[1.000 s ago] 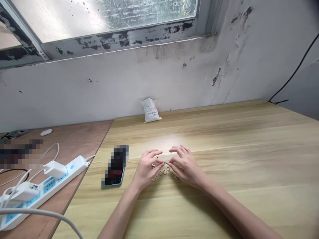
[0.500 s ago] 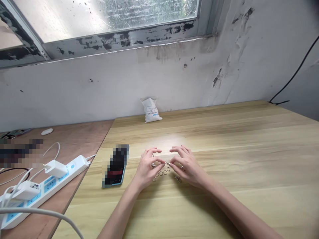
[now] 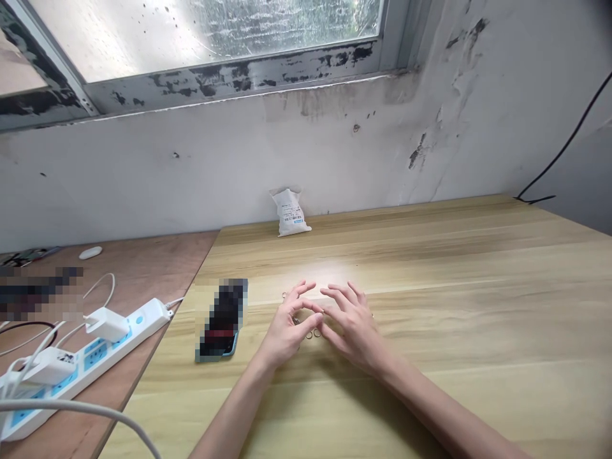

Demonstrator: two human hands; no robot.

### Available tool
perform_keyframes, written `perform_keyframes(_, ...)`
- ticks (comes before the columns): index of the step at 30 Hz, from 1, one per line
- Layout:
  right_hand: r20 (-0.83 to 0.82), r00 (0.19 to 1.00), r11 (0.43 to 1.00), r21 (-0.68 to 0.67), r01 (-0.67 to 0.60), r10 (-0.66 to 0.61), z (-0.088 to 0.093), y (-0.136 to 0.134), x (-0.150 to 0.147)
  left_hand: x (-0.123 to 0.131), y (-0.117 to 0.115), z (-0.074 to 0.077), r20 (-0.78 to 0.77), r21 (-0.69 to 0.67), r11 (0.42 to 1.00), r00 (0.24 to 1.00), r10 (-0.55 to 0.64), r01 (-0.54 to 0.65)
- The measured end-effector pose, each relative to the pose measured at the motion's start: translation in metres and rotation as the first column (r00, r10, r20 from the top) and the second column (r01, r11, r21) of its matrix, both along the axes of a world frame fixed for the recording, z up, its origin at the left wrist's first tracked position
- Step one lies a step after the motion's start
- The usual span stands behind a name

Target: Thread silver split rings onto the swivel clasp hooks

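My left hand (image 3: 287,325) and my right hand (image 3: 348,324) meet over the light wooden table (image 3: 430,306), thumbs and forefingers pinched together on a small metal clasp piece between them, the other fingers spread. Several small metal rings (image 3: 312,334) lie on the table just below the fingertips, partly hidden by my hands. One more ring (image 3: 284,295) lies beyond my left hand.
A phone (image 3: 220,319) lies left of my left hand. A small white packet (image 3: 289,211) leans against the wall. On the darker table at left sit a white power strip (image 3: 81,357) with chargers and cables, and a small white oval object (image 3: 90,253).
My hands have moved closer together and slightly toward me, now covering the clasp that lay near my right hand. The fingers of both hands have lifted and spread more.
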State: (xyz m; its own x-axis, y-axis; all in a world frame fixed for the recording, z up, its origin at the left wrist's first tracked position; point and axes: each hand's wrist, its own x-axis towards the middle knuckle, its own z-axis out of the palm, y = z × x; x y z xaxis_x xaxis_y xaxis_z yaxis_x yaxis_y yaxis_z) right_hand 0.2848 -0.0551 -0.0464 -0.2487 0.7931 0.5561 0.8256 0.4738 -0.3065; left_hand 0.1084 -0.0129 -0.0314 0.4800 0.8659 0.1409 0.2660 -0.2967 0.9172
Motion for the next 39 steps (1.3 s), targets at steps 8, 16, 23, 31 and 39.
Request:
perform_keyframes(8, -0.044, 0.995, 0.996, 0.011, -0.091, 0.092, -0.005, 0.0, 0.001, 0.008, -0.007, 0.0, 0.014, 0.116, 0.993, 1.0, 0.025, -0.026)
perform_keyframes(16, 0.065, 0.985, 0.987, 0.006, -0.158, 0.157, -0.009, 0.006, 0.011, 0.001, -0.002, -0.001, -0.038, 0.111, 0.993, 0.998, 0.055, -0.051)
perform_keyframes(23, 0.167, 0.974, 0.988, -0.013, -0.154, 0.153, -0.01, 0.007, 0.018, -0.002, 0.0, -0.001, -0.058, 0.054, 0.998, 0.998, 0.027, -0.024)
perform_keyframes(31, 0.07, 0.985, 0.983, -0.108, -0.151, 0.159, -0.002, 0.007, 0.025, -0.014, 0.008, 0.002, -0.232, 0.403, 0.915, 0.968, 0.094, 0.008)
perform_keyframes(39, 0.061, 0.985, 0.974, -0.169, -0.152, 0.164, 0.009, 0.005, 0.026, -0.009, 0.008, 0.001, -0.36, 0.819, 0.559, 0.875, 0.324, 0.13)
